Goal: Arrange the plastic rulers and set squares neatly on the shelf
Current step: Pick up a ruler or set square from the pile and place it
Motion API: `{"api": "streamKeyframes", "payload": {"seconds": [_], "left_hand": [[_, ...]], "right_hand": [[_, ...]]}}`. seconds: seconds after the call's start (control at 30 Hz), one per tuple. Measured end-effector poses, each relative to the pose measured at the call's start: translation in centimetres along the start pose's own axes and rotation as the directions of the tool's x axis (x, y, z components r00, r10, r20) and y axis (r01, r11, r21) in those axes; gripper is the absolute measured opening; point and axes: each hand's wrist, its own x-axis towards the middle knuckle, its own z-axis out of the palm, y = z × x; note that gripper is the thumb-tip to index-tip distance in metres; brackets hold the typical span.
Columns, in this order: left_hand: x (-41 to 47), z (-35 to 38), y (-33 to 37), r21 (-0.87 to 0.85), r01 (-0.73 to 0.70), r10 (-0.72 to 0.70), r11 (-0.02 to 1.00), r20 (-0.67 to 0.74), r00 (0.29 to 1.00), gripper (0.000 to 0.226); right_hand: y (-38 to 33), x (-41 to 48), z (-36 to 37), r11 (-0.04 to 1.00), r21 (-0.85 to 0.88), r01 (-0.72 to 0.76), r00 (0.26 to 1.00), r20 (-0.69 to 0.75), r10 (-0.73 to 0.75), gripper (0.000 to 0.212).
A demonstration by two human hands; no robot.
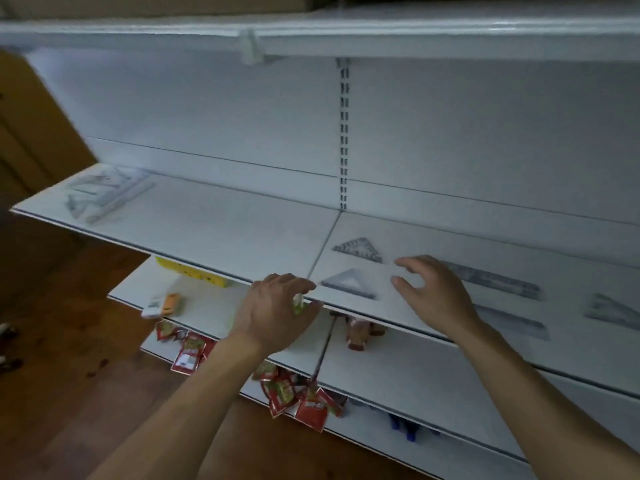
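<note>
Set squares (362, 251) flat on shelf (207, 223), blurred. Right hand (429, 292) just beside, fingers spread, empty. Left hand (277, 313) at shelf edge, fingers curled; grip indeterminate.

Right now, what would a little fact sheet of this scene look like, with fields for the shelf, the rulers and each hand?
shelf: white shelf
left end: blurred heap of rulers and set squares
middle: rear set square and front set square, apart
right part: upper ruler, lower ruler, far set square
left hand: at the shelf's front edge, fingers curled; contents unclear
right hand: open, fingers spread, right of the front set square
below: red packets
</note>
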Motion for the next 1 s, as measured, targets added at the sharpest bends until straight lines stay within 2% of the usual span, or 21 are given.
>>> {"api": "streamKeyframes", "payload": {"seconds": [0.1,0.23,0.4,0.53,0.67,0.77,1.0], "left_hand": [[-2.5,-3.6,-5.2,0.006,0.084,-0.084,0.996,-0.029,0.996,0.041],[-6.1,-8.5,-12.4,0.067,0.193,-0.189,0.979,-0.053,0.98,0.041],[-10.1,-12.7,-20.2,0.093,0.271,-0.27,0.958,-0.024,0.963,0.049],[-11.3,-14.7,-25.4,0.036,0.352,-0.347,0.935,-0.089,0.934,0.047],[-10.4,-15.4,-30.3,0.04,0.379,-0.376,0.924,-0.069,0.924,0.05],[-8.8,-15.8,-34.5,0.045,0.395,-0.394,0.917,-0.037,0.918,0.051],[-1.9,-18.3,-46.1,0.046,0.395,-0.393,0.917,-0.057,0.918,0.048]], "right_hand": [[-7.5,2.7,4.2,0.997,0.019,0.069,0.992,0.104,-0.07,0.038],[-17.5,5.4,9.8,0.986,0.029,0.162,0.975,0.147,-0.165,0.039],[-26.3,7.0,15.9,0.975,0.021,0.223,0.943,0.247,-0.221,0.04],[-31.4,9.0,19.5,0.966,0.009,0.257,0.922,0.296,-0.248,0.041],[-35.0,11.5,23.9,0.956,0.029,0.291,0.902,0.326,-0.285,0.04],[-36.7,14.5,27.6,0.955,0.015,0.295,0.89,0.36,-0.281,0.041],[-41.8,24.8,36.9,0.968,0.052,0.247,0.884,0.398,-0.247,0.044]]}}
